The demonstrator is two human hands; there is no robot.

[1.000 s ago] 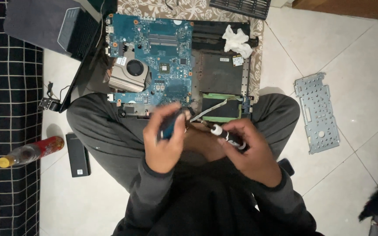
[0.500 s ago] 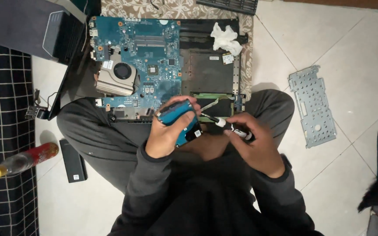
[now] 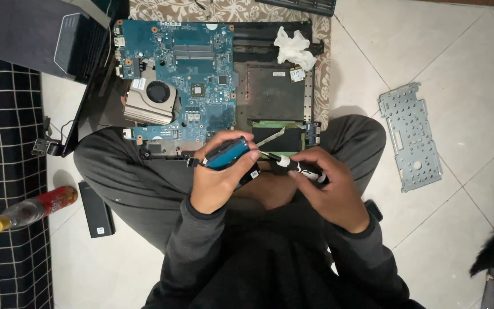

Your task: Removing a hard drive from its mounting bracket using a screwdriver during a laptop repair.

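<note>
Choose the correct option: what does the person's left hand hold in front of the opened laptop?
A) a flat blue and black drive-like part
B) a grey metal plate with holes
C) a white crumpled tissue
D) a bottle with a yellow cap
A: the left hand grips a flat blue and black part over the lap, while the right hand points a screwdriver at its edge.

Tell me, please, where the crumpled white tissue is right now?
In the head view, the crumpled white tissue lies on the opened laptop base, upper right of the blue circuit board.
</note>
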